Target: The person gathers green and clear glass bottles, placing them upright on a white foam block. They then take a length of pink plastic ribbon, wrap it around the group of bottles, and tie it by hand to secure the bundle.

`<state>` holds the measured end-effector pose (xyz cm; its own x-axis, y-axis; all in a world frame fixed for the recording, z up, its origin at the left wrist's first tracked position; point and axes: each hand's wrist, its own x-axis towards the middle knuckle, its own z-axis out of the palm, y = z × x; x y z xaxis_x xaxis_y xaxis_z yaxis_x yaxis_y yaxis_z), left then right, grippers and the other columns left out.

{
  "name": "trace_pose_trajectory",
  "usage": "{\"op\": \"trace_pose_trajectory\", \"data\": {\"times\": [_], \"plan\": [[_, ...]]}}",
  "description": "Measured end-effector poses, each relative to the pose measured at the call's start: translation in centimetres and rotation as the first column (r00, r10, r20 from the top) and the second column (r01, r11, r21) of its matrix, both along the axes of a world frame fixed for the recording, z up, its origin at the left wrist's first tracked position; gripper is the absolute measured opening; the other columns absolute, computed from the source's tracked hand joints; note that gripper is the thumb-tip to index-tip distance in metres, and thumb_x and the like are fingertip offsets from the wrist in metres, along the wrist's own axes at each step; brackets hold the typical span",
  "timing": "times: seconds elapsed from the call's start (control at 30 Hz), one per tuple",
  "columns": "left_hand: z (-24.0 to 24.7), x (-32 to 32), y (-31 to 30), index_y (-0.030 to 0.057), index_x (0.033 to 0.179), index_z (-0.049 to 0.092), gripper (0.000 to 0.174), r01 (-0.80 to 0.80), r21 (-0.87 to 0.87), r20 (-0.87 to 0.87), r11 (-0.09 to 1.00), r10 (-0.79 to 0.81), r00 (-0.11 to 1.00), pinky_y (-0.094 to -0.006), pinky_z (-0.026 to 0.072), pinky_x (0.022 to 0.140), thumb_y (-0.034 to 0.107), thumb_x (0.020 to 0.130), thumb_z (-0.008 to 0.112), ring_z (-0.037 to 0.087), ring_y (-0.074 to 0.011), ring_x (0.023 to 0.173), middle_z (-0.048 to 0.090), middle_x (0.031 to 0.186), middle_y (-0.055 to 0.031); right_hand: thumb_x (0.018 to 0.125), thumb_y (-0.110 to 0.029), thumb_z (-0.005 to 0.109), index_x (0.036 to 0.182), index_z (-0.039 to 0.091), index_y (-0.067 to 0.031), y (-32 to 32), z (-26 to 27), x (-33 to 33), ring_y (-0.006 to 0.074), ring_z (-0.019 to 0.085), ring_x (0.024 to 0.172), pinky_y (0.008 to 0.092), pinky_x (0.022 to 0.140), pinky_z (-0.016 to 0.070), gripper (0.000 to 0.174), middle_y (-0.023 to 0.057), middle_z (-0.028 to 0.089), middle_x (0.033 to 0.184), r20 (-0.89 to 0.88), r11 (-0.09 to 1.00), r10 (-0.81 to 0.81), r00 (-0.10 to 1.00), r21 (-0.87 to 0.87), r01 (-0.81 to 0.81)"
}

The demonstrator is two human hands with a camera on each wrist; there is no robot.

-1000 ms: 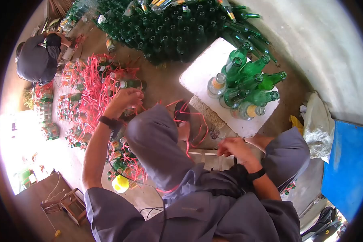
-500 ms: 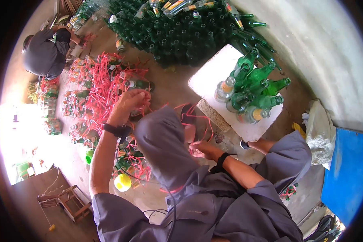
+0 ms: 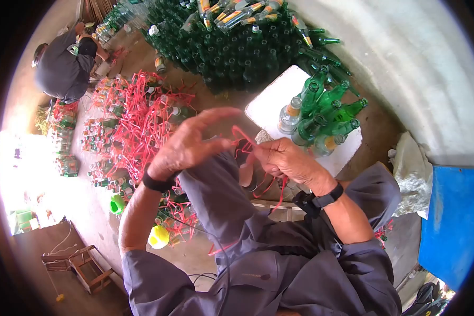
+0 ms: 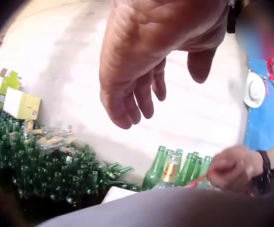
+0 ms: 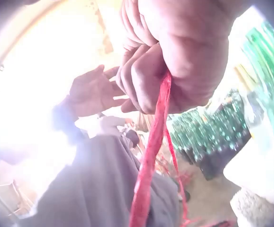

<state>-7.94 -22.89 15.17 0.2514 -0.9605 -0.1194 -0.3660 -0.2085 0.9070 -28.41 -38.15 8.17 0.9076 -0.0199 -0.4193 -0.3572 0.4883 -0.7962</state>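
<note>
The right hand (image 3: pixel 292 160) pinches a red plastic strip (image 3: pixel 283 190) above the lap; in the right wrist view the strip (image 5: pixel 148 165) hangs down from between thumb and curled fingers. To its left the left hand (image 3: pixel 195 145) is raised over the knee, fingers and thumb spread apart, holding nothing. The left wrist view shows this hand (image 4: pixel 158 52) with fingers extended. Beyond the right hand, several green and clear bottles (image 3: pixel 313 118) stand upright together on a white board (image 3: pixel 268 100).
Many bottles with tangled red strips (image 3: pixel 142 121) stand at left. A large mass of green bottles (image 3: pixel 237 58) lies beyond. Another person (image 3: pixel 63 68) crouches at upper left. A white sack (image 3: pixel 413 174), a blue panel (image 3: pixel 453 210) and a small wooden frame (image 3: pixel 89 268) are around.
The right hand has moved left, then up with a red strip in its fingers. The left hand has moved right, towards it, and its fingers have spread.
</note>
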Motion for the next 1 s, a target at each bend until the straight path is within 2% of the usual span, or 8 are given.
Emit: {"op": "trace_pose_trajectory", "data": {"times": [0.07,0.17,0.23,0.4,0.57,0.63,0.87,1.0], "plan": [[0.2,-1.3,-0.6,0.0057,0.135,0.06,0.051,0.115,-0.121,0.04,0.986,-0.111,0.993,-0.0332,0.049,0.095,0.024,0.089,0.072,0.062,-0.0127,0.106,0.065,0.124,-0.0104,0.105,-0.024,0.053,0.105,0.068,0.0012,-0.4,3.2,-0.2,0.0006,0.034,0.053,0.02,0.048,0.0259,0.03,-0.0087,0.042,0.061,0.111,0.999,0.018,0.994,-0.049,-0.012],[0.6,-2.1,-1.0,0.0026,0.124,0.066,0.035,0.217,0.08,-0.028,0.973,-0.215,0.976,-0.0301,0.0513,0.086,0.017,0.092,0.068,0.064,-0.0113,0.096,0.07,0.11,-0.0084,0.104,-0.023,0.056,0.102,0.068,0.0024,-1.2,7.6,-1.8,0.0002,0.033,0.051,0.0197,0.047,0.0254,0.028,-0.0092,0.041,0.06,0.189,0.996,-0.058,0.98,-0.056,0.07],[0.5,-2.3,-1.1,0.0003,0.111,0.069,0.022,0.154,0.212,-0.257,0.965,-0.097,0.962,-0.0263,0.0526,0.076,0.012,0.094,0.065,0.065,-0.0098,0.085,0.071,0.092,-0.0045,0.103,-0.023,0.058,0.097,0.068,0.0021,-1.8,9.6,-3.7,-0.0005,0.032,0.051,0.019,0.045,0.0239,0.027,-0.0099,0.038,0.06,0.127,0.972,-0.233,0.964,0.057,0.228],[1.2,-1.2,0.2,0.0045,0.091,0.067,0.019,-0.064,0.08,-0.262,0.995,0.083,0.962,-0.0201,0.0352,0.054,0.023,0.094,0.065,0.048,-0.0023,0.059,0.057,0.069,0.0034,0.101,-0.022,0.059,0.097,0.064,0.0007,-5.7,10.3,-10.5,-0.0002,0.03,0.046,0.0197,0.04,0.0197,0.023,-0.0105,0.036,0.057,0.257,0.875,-0.481,0.838,0.201,0.44],[0.2,0.4,1.1,0.0042,0.089,0.066,0.024,-0.116,0.035,-0.28,0.993,0.121,0.952,-0.0204,0.0345,0.051,0.027,0.094,0.069,0.048,-0.0036,0.056,0.056,0.067,0.0041,0.1,-0.019,0.06,0.107,0.059,-0.0009,-9.9,10.4,-18.9,0.0022,0.026,0.045,0.0206,0.038,0.0189,0.02,-0.0103,0.033,0.057,0.27,0.752,-0.652,0.709,0.354,0.557],[-0.1,0.9,1.3,0.004,0.088,0.066,0.023,-0.16,0.029,-0.309,0.987,0.161,0.937,-0.0212,0.0314,0.048,0.026,0.093,0.071,0.044,-0.0032,0.052,0.054,0.064,0.0051,0.101,-0.018,0.057,0.11,0.056,0.0003,-10.8,10.9,-21.9,0.0029,0.027,0.047,0.0214,0.038,0.0182,0.02,-0.0093,0.033,0.058,0.171,0.522,-0.853,0.494,0.309,0.795],[1.2,1.4,1.8,0.0029,0.089,0.067,0.024,-0.158,0.017,-0.3,0.987,0.156,0.941,-0.0219,0.0268,0.047,0.026,0.091,0.072,0.038,-0.0022,0.05,0.049,0.062,0.0067,0.11,-0.014,0.034,0.116,0.054,0.0086,-18.3,12.0,-33.2,0.0081,0.028,0.047,0.0251,0.042,0.0226,0.031,-0.0019,0.034,0.062,0.378,0.56,-0.824,0.422,0.43,0.708],[0.8,2.4,2.0,0.0026,0.092,0.069,0.023,-0.184,0.033,-0.214,0.982,0.187,0.959,-0.02,0.0301,0.05,0.025,0.09,0.071,0.043,-0.0022,0.057,0.055,0.07,0.0055,0.109,-0.012,0.035,0.121,0.053,0.0107,-21.4,12.5,-38.0,0.0084,0.03,0.049,0.025,0.043,0.0259,0.031,-0.0022,0.035,0.062,0.412,0.52,-0.837,0.36,0.393,0.758]]}}
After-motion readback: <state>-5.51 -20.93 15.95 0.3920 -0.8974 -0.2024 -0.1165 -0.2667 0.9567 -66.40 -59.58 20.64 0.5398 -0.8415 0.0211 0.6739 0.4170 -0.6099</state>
